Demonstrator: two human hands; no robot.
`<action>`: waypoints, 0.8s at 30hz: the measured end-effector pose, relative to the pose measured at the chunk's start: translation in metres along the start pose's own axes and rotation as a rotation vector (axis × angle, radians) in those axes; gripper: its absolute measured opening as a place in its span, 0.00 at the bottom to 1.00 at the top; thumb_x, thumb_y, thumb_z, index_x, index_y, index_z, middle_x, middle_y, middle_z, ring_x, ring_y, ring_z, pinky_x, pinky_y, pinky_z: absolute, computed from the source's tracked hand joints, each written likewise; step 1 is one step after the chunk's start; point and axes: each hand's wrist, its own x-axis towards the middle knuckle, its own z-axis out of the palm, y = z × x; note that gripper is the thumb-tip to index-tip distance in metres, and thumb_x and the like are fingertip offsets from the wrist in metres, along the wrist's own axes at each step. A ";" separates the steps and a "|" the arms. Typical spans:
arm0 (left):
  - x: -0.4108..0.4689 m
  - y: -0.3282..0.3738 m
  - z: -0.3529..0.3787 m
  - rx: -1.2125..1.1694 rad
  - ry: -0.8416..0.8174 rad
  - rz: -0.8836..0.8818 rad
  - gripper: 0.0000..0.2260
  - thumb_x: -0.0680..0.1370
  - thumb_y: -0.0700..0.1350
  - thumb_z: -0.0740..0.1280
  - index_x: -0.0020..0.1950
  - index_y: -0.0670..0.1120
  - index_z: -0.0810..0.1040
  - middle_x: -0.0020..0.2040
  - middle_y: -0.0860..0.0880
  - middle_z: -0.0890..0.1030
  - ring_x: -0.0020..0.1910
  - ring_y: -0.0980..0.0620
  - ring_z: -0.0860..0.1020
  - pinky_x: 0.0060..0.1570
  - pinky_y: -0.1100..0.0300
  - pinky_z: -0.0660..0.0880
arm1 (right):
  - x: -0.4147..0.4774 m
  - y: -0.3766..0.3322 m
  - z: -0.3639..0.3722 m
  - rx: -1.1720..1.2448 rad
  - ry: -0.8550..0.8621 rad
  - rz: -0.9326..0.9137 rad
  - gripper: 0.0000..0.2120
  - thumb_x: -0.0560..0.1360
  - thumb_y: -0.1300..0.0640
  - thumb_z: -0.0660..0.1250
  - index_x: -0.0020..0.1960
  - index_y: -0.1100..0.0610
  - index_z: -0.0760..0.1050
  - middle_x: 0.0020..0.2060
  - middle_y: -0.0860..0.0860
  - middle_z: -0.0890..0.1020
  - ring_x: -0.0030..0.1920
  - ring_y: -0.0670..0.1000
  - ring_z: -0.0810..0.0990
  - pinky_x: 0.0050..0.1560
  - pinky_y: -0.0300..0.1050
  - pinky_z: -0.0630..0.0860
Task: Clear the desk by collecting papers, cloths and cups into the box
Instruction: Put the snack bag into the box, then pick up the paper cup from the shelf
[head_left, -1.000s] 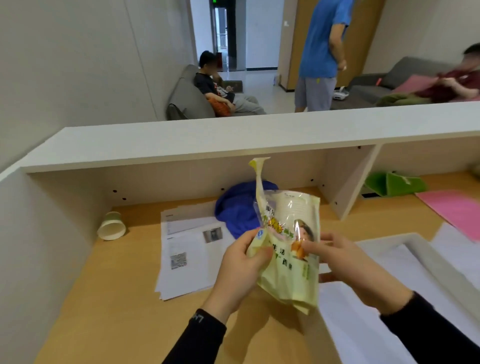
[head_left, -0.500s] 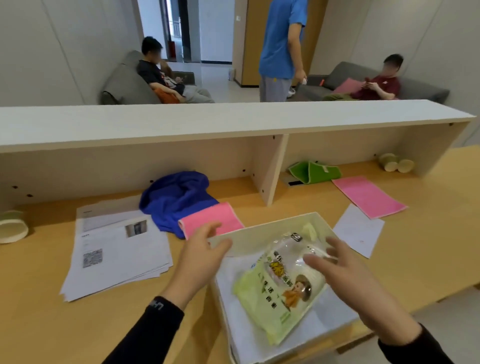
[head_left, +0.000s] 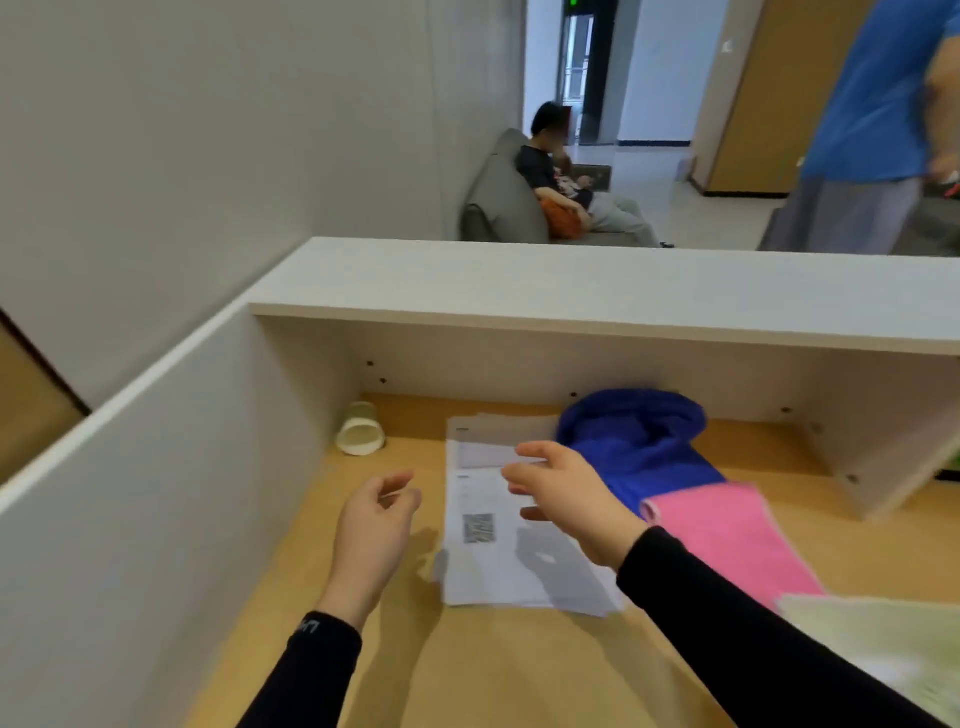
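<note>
1. Head view: both hands are now working at the desk's left bay; the snack bag held a second ago is gone from them, dropped in the box (head_left: 883, 644), whose corner is showing at 4 o'clock.
2. The left hand (head_left: 371, 535) is hovering empty, fingers loosely curled, at 9 o'clock of the papers (head_left: 498, 551).
3. The right hand (head_left: 566, 499) is reaching over the papers, open, grasping nothing.
4. The papers are likely next; still waiting are the cup (head_left: 359, 430) at 11 o'clock, the blue cloth (head_left: 644, 441) and the pink cloth (head_left: 727, 540) at 3 o'clock.
</note>
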 end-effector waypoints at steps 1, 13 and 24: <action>0.016 -0.008 -0.015 0.003 0.029 -0.035 0.08 0.78 0.43 0.64 0.56 0.50 0.76 0.55 0.48 0.79 0.51 0.50 0.77 0.45 0.59 0.71 | 0.017 -0.003 0.018 0.002 -0.017 0.014 0.23 0.76 0.56 0.64 0.69 0.57 0.65 0.53 0.55 0.78 0.56 0.56 0.79 0.58 0.52 0.77; 0.174 -0.061 -0.056 0.569 -0.019 -0.042 0.15 0.78 0.45 0.62 0.65 0.51 0.74 0.70 0.44 0.69 0.68 0.47 0.69 0.66 0.53 0.65 | 0.173 -0.006 0.145 0.037 -0.089 0.093 0.19 0.78 0.59 0.61 0.68 0.54 0.69 0.64 0.54 0.74 0.61 0.53 0.74 0.65 0.50 0.72; 0.207 -0.074 -0.038 0.943 -0.258 0.038 0.28 0.78 0.44 0.58 0.76 0.45 0.54 0.79 0.44 0.53 0.74 0.45 0.61 0.72 0.55 0.60 | 0.221 0.003 0.165 -0.092 -0.260 0.069 0.24 0.75 0.69 0.58 0.69 0.60 0.69 0.75 0.51 0.62 0.71 0.52 0.64 0.73 0.43 0.59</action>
